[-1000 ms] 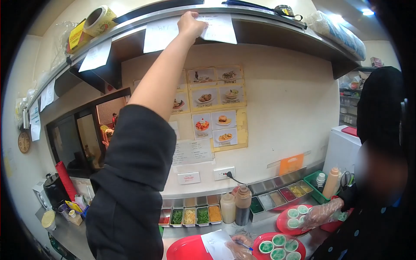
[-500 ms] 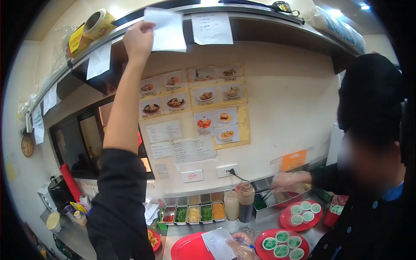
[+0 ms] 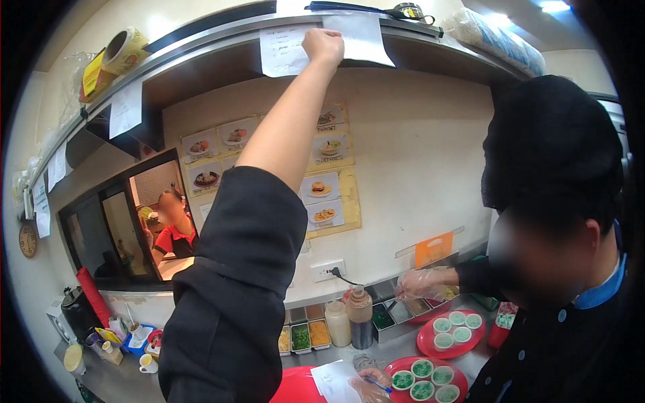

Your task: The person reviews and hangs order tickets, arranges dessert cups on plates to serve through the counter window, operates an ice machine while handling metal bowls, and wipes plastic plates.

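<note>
My left hand is raised to the overhead shelf edge, fingers closed on a blank-looking paper sheet. Just left of it, a handwritten sheet hangs from the same edge, partly behind my hand. At the bottom, my right hand, in a clear plastic glove, is closed around a blue pen. Another white paper lies beside it, over a red plate. Close by on the right stands a red plate bearing several small cups with green contents.
A co-worker in black stands at right, a gloved hand over metal bins. Two sauce bottles stand near the wall. Another person shows through the window. A second plate of cups sits further back.
My left hand has moved right along the shelf with the sheet, past the handwritten one. The view has shifted, and a person now shows in the window. My right hand still holds the pen.
</note>
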{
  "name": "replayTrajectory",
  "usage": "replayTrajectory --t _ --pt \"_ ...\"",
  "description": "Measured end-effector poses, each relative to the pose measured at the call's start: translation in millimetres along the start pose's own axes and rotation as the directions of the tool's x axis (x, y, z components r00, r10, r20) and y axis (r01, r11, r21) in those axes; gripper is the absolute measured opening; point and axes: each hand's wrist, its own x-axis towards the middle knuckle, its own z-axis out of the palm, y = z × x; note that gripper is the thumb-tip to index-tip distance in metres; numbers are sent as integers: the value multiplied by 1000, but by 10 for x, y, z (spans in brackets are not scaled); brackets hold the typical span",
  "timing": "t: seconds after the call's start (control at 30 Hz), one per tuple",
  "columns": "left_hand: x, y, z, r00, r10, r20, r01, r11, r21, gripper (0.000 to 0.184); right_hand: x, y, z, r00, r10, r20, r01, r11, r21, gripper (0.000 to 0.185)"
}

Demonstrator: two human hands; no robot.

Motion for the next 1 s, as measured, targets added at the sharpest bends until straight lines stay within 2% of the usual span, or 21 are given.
replayTrajectory --t 0.03,0.07,0.13,0.17,0.23,0.4,0.47,0.5,0.53,0.6,0.63,0.7,0.73,0.8,0.87,0.93,1.0 --pt "47 21 -4 1000 -16 -3 16 998 54 15 18 -13 15 1000 -7 1 7 1000 -9 31" --pt "80 47 14 996 -89 7 89 996 -11 16 20 -13 14 1000 -15 7 15 1000 -7 30" --pt "93 64 37 990 -95 106 110 983 -145 17 53 -15 19 1000 -24 0 24 1000 -16 29" --pt "46 61 35 990 -97 106 112 984 -141 17 81 -32 47 1000 -26 -3 26 999 -19 29" --pt "-42 47 59 969 41 242 -8 991 -133 19 110 -24 50 1000 -26 -8 25 999 -25 28" --pt "42 24 -14 977 -42 209 71 989 -129 23 197 -51 108 999 -26 -26 24 998 -50 26" --pt "88 21 3 991 -127 33 129 989 -68 21 219 -65 108 999 -29 -26 28 998 -53 26" --pt "90 -1 2 998 1 -60 -6 997 -74 19 233 -70 106 999 -28 -27 27 998 -53 25" --pt "99 -23 7 998 2 -58 -6 997 -75 19 250 -86 103 999 -29 -28 27 998 -56 25" --pt "131 -64 12 995 71 -67 -66 995 71 20 277 -114 119 999 -33 -26 32 997 -68 25" --pt "109 -56 -19 996 67 -65 -63 995 72 20 299 -111 132 999 -31 -27 29 997 -74 24" --pt "83 -32 -105 979 194 60 -202 958 202 31 361 -114 165 999 -20 -33 17 997 -80 24" --pt "-71 159 -281 982 45 182 -79 980 185 36 394 -107 181 999 -17 -32 15 997 -81 24" --pt "-131 114 -505 910 257 326 -360 880 310 32 480 -81 185 1000 -9 -26 7 997 -74 23" --pt "-669 466 -904 844 366 393 -490 822 288 26 510 -92 183 999 -11 -30 9 997 -77 23" --pt "-1021 650 -1348 805 252 538 -362 926 109 21 459 -178 163 998 -33 -60 27 995 -101 23" --pt "-1221 570 -1800 620 547 563 -664 748 6 30 309 -412 41 991 -82 -106 69 990 -120 23"
